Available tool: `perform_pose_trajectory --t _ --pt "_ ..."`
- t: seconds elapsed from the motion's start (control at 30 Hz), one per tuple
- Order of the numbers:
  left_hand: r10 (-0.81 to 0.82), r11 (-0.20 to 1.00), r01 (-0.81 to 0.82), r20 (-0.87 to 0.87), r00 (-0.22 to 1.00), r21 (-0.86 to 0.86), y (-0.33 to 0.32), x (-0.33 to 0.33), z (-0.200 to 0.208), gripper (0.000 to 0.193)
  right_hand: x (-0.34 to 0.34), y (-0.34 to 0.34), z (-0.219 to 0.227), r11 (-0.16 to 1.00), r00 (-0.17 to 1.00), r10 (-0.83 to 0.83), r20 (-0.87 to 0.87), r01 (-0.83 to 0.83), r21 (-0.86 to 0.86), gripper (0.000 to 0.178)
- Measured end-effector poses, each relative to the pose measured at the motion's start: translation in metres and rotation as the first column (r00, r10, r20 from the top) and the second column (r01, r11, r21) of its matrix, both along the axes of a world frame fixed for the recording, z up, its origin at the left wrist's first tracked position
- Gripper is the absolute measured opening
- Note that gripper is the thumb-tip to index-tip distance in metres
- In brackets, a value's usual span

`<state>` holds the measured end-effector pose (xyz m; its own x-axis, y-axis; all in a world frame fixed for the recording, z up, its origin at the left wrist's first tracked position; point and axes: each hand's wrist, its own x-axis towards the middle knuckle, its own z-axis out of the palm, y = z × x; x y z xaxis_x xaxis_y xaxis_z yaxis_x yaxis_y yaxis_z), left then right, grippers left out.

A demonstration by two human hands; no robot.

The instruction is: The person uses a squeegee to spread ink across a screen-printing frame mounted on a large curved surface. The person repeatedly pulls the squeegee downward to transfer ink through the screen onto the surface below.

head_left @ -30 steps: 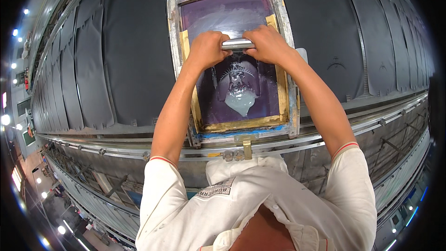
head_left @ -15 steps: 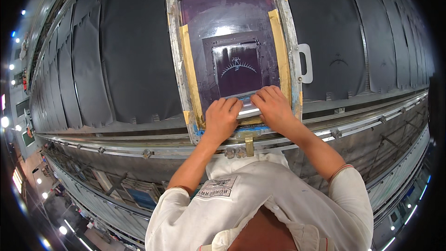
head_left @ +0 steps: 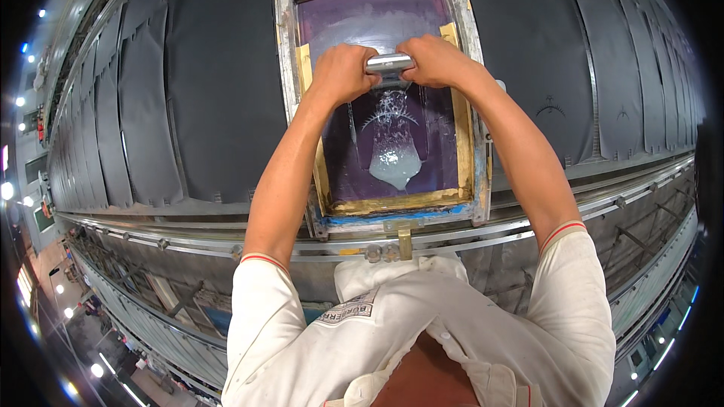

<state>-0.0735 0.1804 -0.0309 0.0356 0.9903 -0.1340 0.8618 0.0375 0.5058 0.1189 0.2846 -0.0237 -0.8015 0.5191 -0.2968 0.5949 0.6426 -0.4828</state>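
A screen-printing frame (head_left: 472,53) with purple mesh lies in front of me, with yellow tape along its inner edges. Over the upper middle of the mesh, a metal-handled squeegee (head_left: 389,64) is gripped at both ends. My left hand (head_left: 344,73) has its fingers wrapped round the left end; my right hand (head_left: 437,61) closes on the right end. Below the squeegee, clear, glossy ink (head_left: 396,162) spreads in a pool toward me, partly over the spiky arc design (head_left: 388,117). The squeegee's blade is mostly hidden.
Black sheets (head_left: 219,90) cover the long table on both sides; some at right bear a printed arc design (head_left: 550,106). A metal rail (head_left: 204,245) with clamps runs along the near edge. A brass-coloured bracket (head_left: 405,243) sits at the frame's near end.
Both hands have moved the squeegee away from me, from the near end of the mesh to its upper middle. A pool of clear ink now shows on the near part.
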Motion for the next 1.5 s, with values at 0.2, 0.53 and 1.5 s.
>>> perform_pose_trajectory --t 0.2,0.53,1.5 --pt "-0.05 0.993 0.051 -0.011 0.999 0.11 -0.014 0.003 -0.007 0.025 0.003 -0.015 -0.006 0.996 0.996 0.038 -0.08 -0.032 0.079 0.022" --pt "-0.097 0.978 0.083 0.066 0.993 0.191 -0.178 0.069 0.002 0.027 0.084 -0.172 0.026 0.996 0.984 0.079 -0.159 -0.085 -0.035 0.056" --pt "-0.021 0.943 -0.007 0.08 0.997 0.334 -0.235 0.014 0.059 0.046 0.087 -0.104 0.05 0.521 0.448 -0.765 -0.462 0.853 -0.037 0.023"
